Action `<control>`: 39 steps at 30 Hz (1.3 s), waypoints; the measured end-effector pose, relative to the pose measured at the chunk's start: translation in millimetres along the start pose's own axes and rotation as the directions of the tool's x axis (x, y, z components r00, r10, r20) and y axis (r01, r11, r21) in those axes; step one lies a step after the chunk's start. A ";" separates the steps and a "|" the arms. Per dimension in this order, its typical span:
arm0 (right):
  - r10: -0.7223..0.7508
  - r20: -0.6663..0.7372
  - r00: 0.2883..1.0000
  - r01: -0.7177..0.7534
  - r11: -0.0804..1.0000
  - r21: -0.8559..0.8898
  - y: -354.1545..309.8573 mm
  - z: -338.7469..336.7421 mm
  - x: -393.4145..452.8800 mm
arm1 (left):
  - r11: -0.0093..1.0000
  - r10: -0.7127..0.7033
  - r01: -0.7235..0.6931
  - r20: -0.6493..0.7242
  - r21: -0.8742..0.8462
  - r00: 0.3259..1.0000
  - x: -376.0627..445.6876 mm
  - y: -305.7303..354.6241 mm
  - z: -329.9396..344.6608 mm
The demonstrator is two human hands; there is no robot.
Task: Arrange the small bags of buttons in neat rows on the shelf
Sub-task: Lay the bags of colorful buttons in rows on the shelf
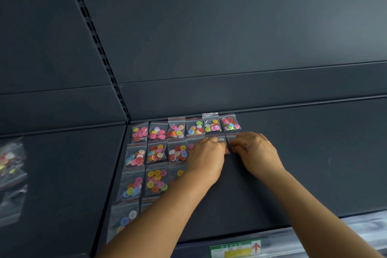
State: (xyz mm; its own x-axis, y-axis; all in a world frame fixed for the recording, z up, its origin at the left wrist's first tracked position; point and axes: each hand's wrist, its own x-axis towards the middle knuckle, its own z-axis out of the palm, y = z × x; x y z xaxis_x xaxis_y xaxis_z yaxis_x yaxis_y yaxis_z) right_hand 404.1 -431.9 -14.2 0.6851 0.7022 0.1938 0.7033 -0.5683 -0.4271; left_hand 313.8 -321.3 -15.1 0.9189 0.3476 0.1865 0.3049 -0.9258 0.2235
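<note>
Clear bags [176, 132] lie edge to edge in rows on shelf [314, 153], keeping grid. Left hand [206, 158] and right hand [256, 151] pinch second-row bags, likely squaring them under back row.

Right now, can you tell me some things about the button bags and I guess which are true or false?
1. The back row holds six bags of buttons. True.
2. Both hands are working in the second row. True: the left hand and right hand meet there.
3. The shelf is bright white. False: it is dark grey.
4. The bags hold only black buttons. False: the buttons are many colours.
5. The bags sit at the shelf's right end. False: they fill its left part.
</note>
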 end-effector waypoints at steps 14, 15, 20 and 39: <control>0.043 0.004 0.999 -0.043 0.999 -0.016 -13.5 -4.8 -5.2 | 0.999 -0.042 0.041 0.054 0.023 0.998 -5.3 0.1 -10.1; 0.026 0.012 1.000 -0.026 0.999 -0.022 -21.8 -2.7 -6.8 | 0.997 -0.064 0.063 0.032 0.032 0.997 -12.9 -6.9 -14.7; -0.064 0.085 0.994 0.069 0.996 -0.060 -57.1 6.1 -15.8 | 0.990 -0.138 0.139 -0.039 0.004 0.990 -48.5 -35.9 -36.9; -0.406 0.191 0.894 0.399 0.914 0.077 -311.1 114.6 -48.9 | 0.908 -0.399 0.411 -0.139 0.079 0.907 -237.2 -246.1 -122.1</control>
State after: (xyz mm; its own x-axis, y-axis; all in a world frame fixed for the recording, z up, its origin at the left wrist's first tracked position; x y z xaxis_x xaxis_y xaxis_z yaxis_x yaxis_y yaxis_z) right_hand 130.0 -240.3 8.1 0.2904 0.9402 0.1780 0.9014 -0.2063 -0.3808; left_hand -9.8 -157.8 2.4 0.6768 0.7047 0.2128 0.6745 -0.7095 0.2043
